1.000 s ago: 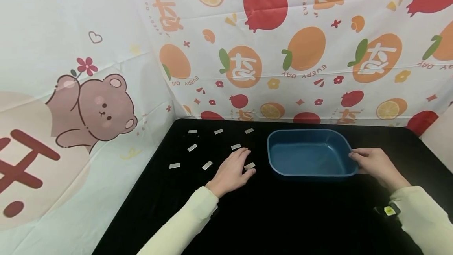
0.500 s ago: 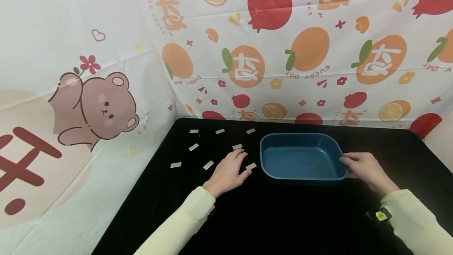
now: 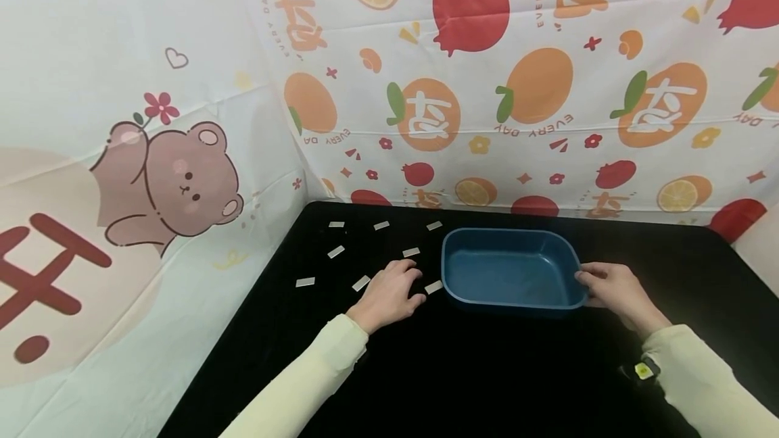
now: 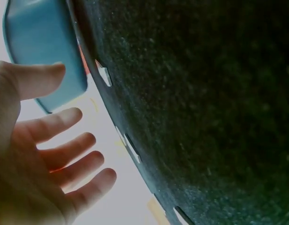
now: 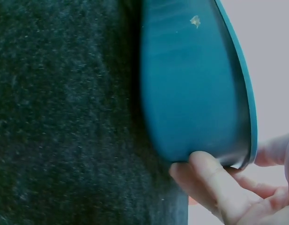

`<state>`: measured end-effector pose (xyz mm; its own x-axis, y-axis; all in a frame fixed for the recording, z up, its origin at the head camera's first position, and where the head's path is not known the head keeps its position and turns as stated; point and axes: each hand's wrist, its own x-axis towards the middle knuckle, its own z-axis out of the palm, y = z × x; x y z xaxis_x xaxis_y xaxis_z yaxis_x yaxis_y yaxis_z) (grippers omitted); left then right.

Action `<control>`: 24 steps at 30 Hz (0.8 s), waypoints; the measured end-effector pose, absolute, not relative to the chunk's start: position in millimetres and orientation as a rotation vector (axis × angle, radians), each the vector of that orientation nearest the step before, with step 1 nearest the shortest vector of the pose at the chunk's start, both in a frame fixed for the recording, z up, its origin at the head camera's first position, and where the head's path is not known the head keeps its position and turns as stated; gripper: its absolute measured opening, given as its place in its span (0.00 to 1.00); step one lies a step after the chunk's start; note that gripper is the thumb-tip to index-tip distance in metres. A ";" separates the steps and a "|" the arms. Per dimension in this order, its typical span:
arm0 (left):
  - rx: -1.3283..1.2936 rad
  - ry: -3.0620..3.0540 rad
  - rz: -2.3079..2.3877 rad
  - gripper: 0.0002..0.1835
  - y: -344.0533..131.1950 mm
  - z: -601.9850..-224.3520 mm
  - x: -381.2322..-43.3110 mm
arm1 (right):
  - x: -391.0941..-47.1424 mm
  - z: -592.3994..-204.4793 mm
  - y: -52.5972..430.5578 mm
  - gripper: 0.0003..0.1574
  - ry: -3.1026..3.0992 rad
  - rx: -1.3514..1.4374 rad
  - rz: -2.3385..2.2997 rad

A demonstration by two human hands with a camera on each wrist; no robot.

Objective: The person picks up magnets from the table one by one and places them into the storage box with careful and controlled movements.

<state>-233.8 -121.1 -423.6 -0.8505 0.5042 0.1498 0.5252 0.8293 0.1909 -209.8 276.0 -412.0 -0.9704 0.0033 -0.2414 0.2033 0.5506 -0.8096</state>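
A blue rectangular basin [image 3: 511, 299] with rounded corners stands on the black tabletop, its inside bare. My right hand [image 3: 617, 293] grips its right end, thumb over the rim and fingers against the outer wall, as the right wrist view shows on the basin [image 5: 196, 89]. Left of the basin, my left hand [image 3: 389, 295] hovers low over the table with spread, slightly bent fingers and nothing in them. Small pale flat rectangular pieces lie round it: one piece [image 3: 433, 287] sits between the hand and the basin, another piece [image 3: 410, 252] just beyond the fingertips, and a third piece [image 3: 361, 283] beside the wrist.
More such pieces lie further left and back, among them a piece [image 3: 305, 282] near the left edge and a piece [image 3: 434, 226] behind the basin's left corner. A fruit-print cloth [image 3: 481, 107] hangs behind the black table [image 3: 487, 370]; a bear-print cloth [image 3: 189, 181] hangs on the left.
My right hand has slid the basin left, toward the pale pieces. The left hand has drawn back slightly to the left, staying free of any piece.
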 end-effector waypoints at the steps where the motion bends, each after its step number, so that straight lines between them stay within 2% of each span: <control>1: -0.824 -2.919 -0.336 0.20 -121.4 -424.1 -233.9 | -210.0 -413.7 275.5 0.39 2.568 0.181 -1.387; 10: -0.838 -2.936 -0.300 0.20 -123.3 -425.7 -236.8 | -215.7 -423.6 281.4 0.40 2.521 0.175 -1.396; 24: -0.865 -2.963 -0.268 0.20 -116.5 -422.6 -239.1 | -246.5 -410.6 297.5 0.38 2.323 0.254 -1.421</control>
<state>-239.1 -116.5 -422.6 -0.8432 0.5300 0.0896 0.5375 0.8292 0.1535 -246.5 297.5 -410.6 -0.9018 -0.0540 -0.4287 0.3570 0.4657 -0.8097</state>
